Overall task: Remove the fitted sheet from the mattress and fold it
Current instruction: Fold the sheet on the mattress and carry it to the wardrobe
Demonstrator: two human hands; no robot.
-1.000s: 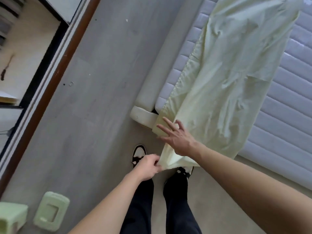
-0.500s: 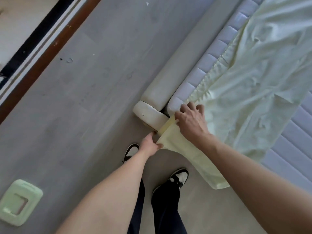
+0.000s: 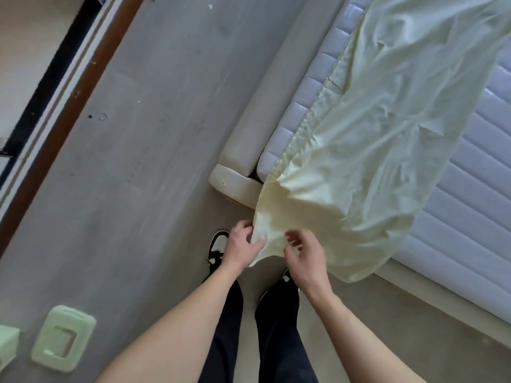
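Grey floor (image 3: 132, 189), bed at right. Head view: sheet (image 3: 387, 150) lies off the mattress (image 3: 464, 194), bunched lengthwise, near end hanging past the mattress corner. Left hand (image 3: 240, 246) pinches that end; right hand (image 3: 305, 255) half-curled at it, grip unclear. Folding step; next, probably find both corners and spread them.

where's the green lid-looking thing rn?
Head view, bottom left: the green lid lies flat on the grey floor, left of the person's legs, far from the bed.
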